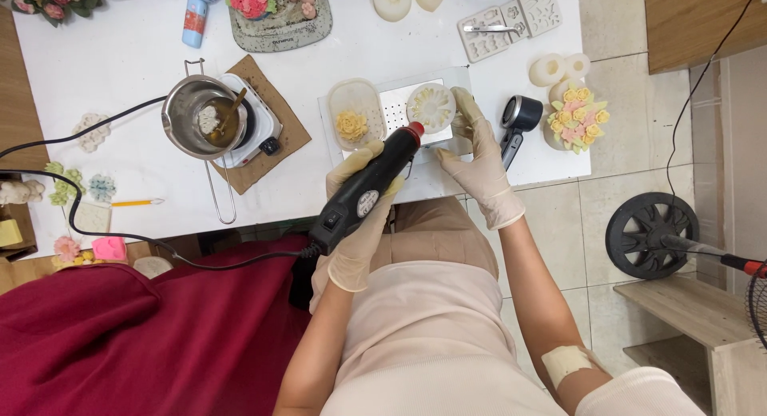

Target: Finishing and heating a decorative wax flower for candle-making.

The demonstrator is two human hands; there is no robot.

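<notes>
Head view: my left hand (363,200) has its fingers wrapped around one black heat gun (369,184), red nozzle aimed at the one white flower mould (431,107), I judge to warm it. My right hand (478,162), fingers half-open, steadies that mould's far side on the grey tray (391,104) at the desk's (120,57) near edge. One oval mould (352,120) with a yellow flower sits beside it. One pot (194,116) rests on the small hotplate (254,127) toward the left edge.
</notes>
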